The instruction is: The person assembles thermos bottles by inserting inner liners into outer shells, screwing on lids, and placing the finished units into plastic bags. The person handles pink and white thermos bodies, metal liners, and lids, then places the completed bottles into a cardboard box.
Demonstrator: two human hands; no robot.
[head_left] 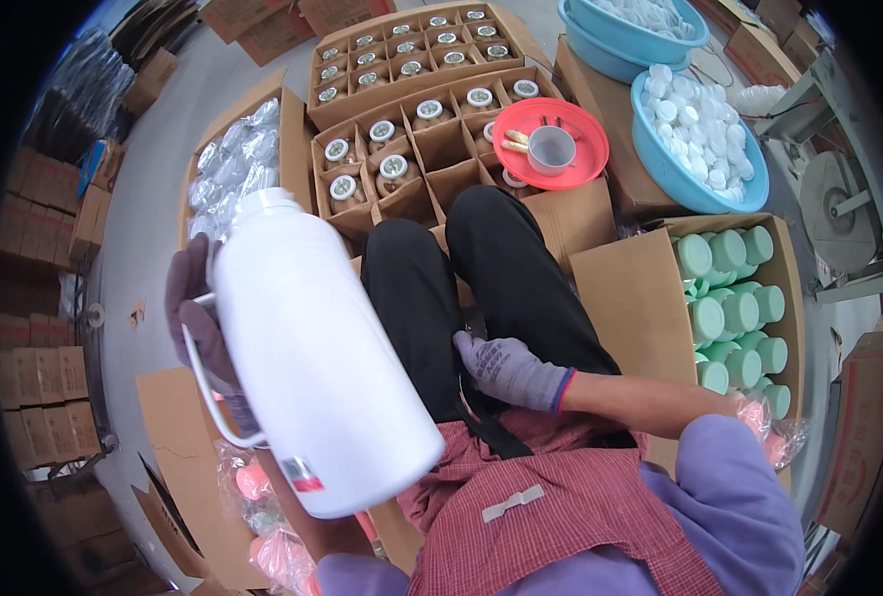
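Observation:
A large white thermos jug (317, 358) with a side handle is held up, tilted, in front of my left thigh. My gloved left hand (201, 313) is closed on its handle side, partly hidden behind the body. A small red and grey label marks the jug near its base, and its neck points away from me. My right hand (509, 370), in a grey-lilac glove, rests between my thighs with fingers curled. Something dark shows by its fingertips; I cannot make out what it holds.
Ahead stands a divided carton (411, 139) of round-capped vessels, with a red plate (582, 129) and grey cup (552, 149) on it. Blue basins, one with white caps (695, 129), stand far right. A carton of green jugs (724, 318) sits right, plastic-wrapped things (233, 164) left.

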